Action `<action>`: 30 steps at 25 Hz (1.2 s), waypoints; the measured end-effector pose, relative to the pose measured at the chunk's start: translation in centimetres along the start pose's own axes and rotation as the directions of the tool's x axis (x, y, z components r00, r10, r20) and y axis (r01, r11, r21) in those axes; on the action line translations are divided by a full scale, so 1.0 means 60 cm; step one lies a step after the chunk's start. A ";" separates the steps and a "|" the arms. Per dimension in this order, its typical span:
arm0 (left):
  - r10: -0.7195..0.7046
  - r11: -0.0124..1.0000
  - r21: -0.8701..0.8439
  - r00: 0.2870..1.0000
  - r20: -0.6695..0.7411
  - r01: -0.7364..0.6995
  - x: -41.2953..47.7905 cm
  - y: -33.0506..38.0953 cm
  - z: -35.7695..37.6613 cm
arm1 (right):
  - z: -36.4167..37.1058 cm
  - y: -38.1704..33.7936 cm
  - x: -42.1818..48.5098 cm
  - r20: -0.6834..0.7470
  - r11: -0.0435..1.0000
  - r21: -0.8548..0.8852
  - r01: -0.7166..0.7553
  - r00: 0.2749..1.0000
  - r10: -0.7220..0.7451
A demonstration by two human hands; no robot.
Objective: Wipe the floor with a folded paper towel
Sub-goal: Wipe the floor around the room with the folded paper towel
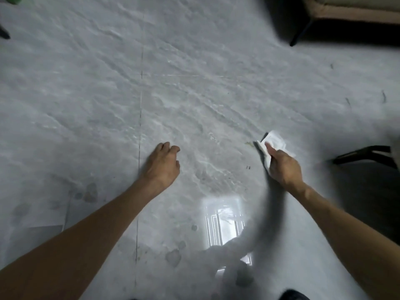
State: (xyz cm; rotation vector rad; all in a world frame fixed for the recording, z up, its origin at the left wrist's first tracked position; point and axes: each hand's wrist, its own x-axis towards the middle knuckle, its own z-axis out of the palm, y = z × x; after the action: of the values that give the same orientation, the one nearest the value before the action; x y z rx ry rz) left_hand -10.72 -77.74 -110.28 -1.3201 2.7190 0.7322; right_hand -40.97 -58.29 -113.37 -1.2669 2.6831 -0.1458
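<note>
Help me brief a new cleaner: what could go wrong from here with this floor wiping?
1. The paper towel gripped by the right hand is just beside the yellowish smear; a sweep may spread it rather than lift it.
2. The dull spots nearer the person could be missed.
3. The black furniture leg lies close to that hand and might get knocked.

From the right hand (283, 167) gripping the paper towel (273, 141), the floor (194, 94) lies open from ten to twelve o'clock, with the left hand (162, 167) at nine. A black chair leg (363, 154) stands near at three. Furniture (346, 11) on a thin black leg (299, 33) closes the far side at twelve to one.
</note>
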 end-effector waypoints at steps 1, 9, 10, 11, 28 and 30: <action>-0.007 1.000 0.027 1.000 -0.009 0.007 -0.002 0.009 0.006 | 0.009 -0.016 -0.020 -0.010 1.000 -0.005 -0.025 1.000 0.024; 0.027 0.999 -0.021 0.999 -0.035 -0.028 0.001 0.042 0.012 | 0.034 -0.241 -0.125 0.068 0.956 -0.008 0.294 0.954 -0.293; 0.027 0.999 -0.046 0.999 -0.041 -0.029 -0.001 0.039 0.010 | 0.036 -0.258 -0.131 0.091 0.928 0.008 0.372 0.924 -0.371; 0.028 0.998 -0.060 0.998 -0.049 -0.030 -0.002 0.033 0.006 | 0.034 -0.264 -0.131 0.107 0.902 0.017 0.432 0.896 -0.431; -0.045 0.990 -0.135 0.998 -0.052 0.037 -0.021 -0.005 -0.033 | 0.073 -0.289 -0.185 -0.159 0.910 0.348 0.227 0.971 -0.181; -0.054 0.988 -0.149 0.997 -0.057 0.045 -0.025 -0.011 -0.043 | 0.077 -0.343 -0.217 -0.063 0.815 0.532 0.230 0.971 -0.233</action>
State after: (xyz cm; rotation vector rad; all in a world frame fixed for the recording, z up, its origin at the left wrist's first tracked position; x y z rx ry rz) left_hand -8.82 -78.10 -107.91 -1.4579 2.7136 0.9198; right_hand -16.39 -61.33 -113.15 -1.3733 2.2180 -0.8601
